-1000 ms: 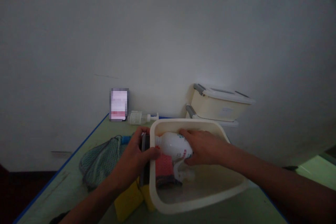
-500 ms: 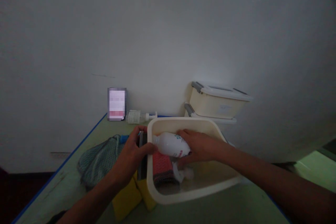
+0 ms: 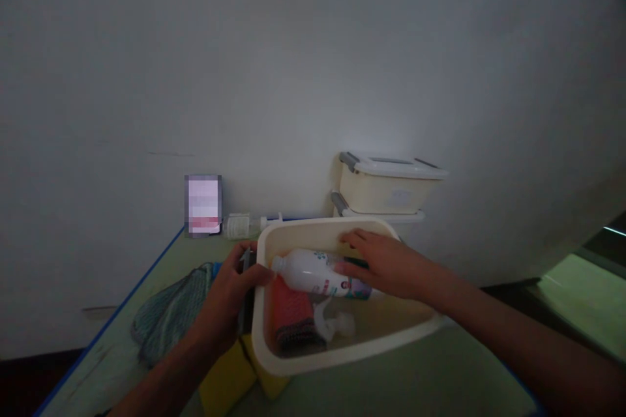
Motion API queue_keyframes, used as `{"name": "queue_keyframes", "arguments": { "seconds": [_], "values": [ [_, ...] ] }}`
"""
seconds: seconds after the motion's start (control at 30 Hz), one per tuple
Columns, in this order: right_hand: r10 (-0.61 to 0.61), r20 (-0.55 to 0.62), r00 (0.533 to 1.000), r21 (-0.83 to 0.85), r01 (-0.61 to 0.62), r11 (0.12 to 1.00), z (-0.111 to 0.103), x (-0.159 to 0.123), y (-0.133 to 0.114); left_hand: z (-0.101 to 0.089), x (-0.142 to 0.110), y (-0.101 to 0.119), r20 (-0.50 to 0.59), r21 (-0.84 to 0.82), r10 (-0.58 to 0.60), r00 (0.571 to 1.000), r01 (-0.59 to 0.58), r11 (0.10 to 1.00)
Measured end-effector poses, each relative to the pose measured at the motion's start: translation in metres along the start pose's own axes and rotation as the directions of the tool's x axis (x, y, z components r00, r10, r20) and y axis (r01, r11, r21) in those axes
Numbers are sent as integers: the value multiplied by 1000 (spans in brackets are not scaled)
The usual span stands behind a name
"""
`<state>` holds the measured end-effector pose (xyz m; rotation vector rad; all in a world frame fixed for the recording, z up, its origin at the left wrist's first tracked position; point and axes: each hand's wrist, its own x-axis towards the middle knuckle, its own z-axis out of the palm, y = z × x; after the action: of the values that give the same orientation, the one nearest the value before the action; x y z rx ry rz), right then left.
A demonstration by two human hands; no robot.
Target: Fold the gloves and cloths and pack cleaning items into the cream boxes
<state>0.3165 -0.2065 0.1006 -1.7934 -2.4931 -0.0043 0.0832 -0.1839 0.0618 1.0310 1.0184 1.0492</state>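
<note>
My left hand [image 3: 237, 283] grips the left end of a cream storage box [image 3: 261, 313], thumb over the rim and fingers around the grey latch side. Inside, a white bottle [image 3: 304, 272] with a printed label lies on its side, its neck toward the left wall. Over the bottle's label end is my right hand [image 3: 379, 260], fingers spread and not wrapped round it; whether the fingertips touch it I cannot tell. Below the bottle sit a red folded cloth [image 3: 293, 306] with a dark border and a white plastic piece [image 3: 342, 324], perhaps a pump head.
Lidded cream boxes [image 3: 386, 189] are stacked against the wall. A lit screen [image 3: 203, 205] leans at the back left, beside a clear pump bottle [image 3: 238, 227] on its side. A grey-green mesh item [image 3: 169, 306] and yellow pieces [image 3: 227, 374] lie on the green table [image 3: 107, 355].
My right hand has loosened from the white bottle and drawn back to the right, leaving it lying in the box with more label showing. The view has shifted slightly.
</note>
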Motion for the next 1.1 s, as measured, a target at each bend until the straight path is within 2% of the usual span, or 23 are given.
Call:
{"name": "queue_keyframes", "arguments": {
  "seconds": [0.13,0.3,0.43,0.53,0.67,0.77,0.9,1.0,1.07,1.1],
  "values": [
    [55,0,998,-7,-55,998,-6,-4,8,9,2,0,12,-15,-36,999,36,999],
    [136,8,991,-56,-135,989,-10,-11,25,30,7,3,52,-42,-33,998,35,998],
    [219,-35,975,-121,-222,968,-21,-17,40,52,14,5,118,-67,-48,992,57,996],
    [266,-28,964,-154,-267,951,-25,-20,59,74,22,0,122,-93,-35,992,46,995],
    [332,18,943,-193,-322,927,-13,-23,88,103,35,-18,116,-87,-35,993,45,995],
    [355,33,934,-197,-342,919,1,-24,103,115,43,-33,123,-78,-53,991,63,995],
    [366,11,930,-200,-357,912,9,-26,102,111,52,-44,174,-37,-90,981,97,995],
    [370,-52,928,-200,-373,906,4,-25,82,92,58,-37,285,66,-128,950,114,991],
    [336,-153,929,-163,-360,919,-1,-23,63,72,61,-25,399,229,-132,907,40,973],
    [318,-207,925,-119,-347,930,-3,-21,53,61,62,-17,400,309,-87,912,-45,950]
  ]
}}
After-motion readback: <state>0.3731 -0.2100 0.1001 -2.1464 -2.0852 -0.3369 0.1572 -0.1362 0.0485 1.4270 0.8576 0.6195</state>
